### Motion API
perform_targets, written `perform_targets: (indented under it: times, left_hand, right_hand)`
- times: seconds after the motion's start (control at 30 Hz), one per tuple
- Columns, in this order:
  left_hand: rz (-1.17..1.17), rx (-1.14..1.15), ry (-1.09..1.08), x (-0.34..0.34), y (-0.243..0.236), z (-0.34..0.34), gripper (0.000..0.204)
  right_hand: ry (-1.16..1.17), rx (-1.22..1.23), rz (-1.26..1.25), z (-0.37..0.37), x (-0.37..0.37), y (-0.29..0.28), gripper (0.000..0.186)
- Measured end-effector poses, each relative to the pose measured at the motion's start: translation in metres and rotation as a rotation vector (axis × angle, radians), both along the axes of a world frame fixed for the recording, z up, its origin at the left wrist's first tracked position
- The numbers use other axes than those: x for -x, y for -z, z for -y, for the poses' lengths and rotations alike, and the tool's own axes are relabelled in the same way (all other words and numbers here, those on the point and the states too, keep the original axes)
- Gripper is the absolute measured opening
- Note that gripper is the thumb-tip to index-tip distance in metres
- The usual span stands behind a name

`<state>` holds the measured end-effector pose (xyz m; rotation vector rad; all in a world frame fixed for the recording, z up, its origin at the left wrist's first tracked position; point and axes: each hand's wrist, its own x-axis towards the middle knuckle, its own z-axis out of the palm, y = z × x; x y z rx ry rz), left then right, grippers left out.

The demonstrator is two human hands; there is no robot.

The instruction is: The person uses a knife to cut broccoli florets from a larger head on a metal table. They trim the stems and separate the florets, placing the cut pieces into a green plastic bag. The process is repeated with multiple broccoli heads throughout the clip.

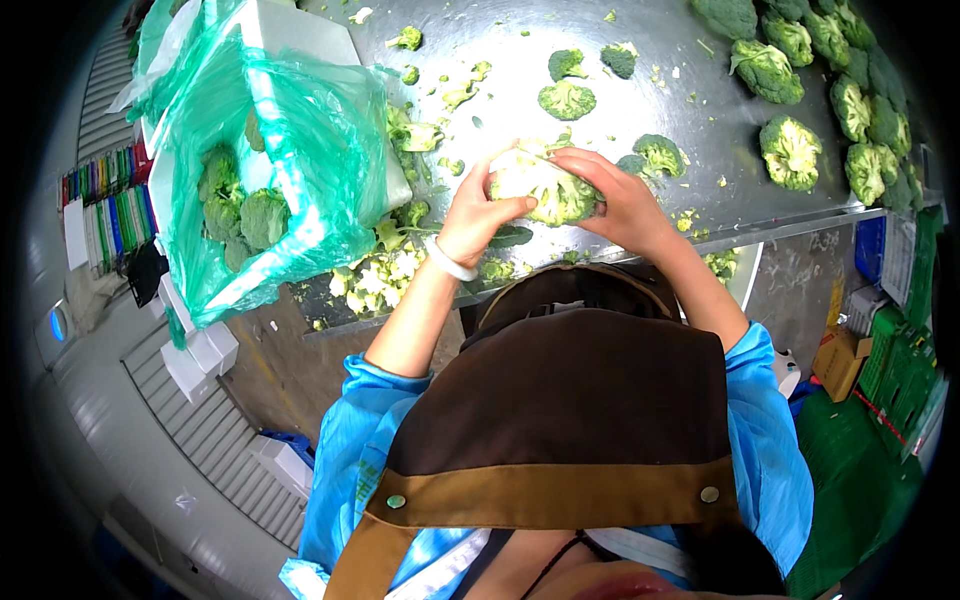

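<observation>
A broccoli head [545,190], its pale cut stem side turned up, is held between both hands over the near edge of the metal table. My left hand [482,208] grips it from the left, thumb lying across its lower side; a white band circles that wrist. Curled round its right side is my right hand [622,203], with the fingers over the top. Whether either hand also has a small tool in it cannot be made out. Just beyond lie a few loose broccoli florets [567,99], and another floret [659,155] rests right of my right hand.
A white box lined with a green plastic bag [345,190] stands at the left, with several broccoli heads [264,218] inside. Trimmed stem pieces [385,283] heap by the near edge of the metal table [720,160]. More broccoli heads [790,153] are piled at the right.
</observation>
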<state>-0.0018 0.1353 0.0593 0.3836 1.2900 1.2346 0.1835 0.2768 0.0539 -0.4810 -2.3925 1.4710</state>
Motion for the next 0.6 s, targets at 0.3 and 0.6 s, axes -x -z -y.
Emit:
perform_targets:
  times: [0.3, 0.6]
  left_hand:
    - [-0.946, 0.045, -0.27, -0.027, 0.073, 0.001, 0.09]
    - [-1.095, 0.071, -0.269, -0.026, 0.075, -0.001, 0.079]
  right_hand:
    - [0.218, 0.018, 0.328, 0.026, -0.021, 0.021, 0.019]
    - [0.072, -0.129, 0.348, 0.036, -0.022, 0.051, 0.015]
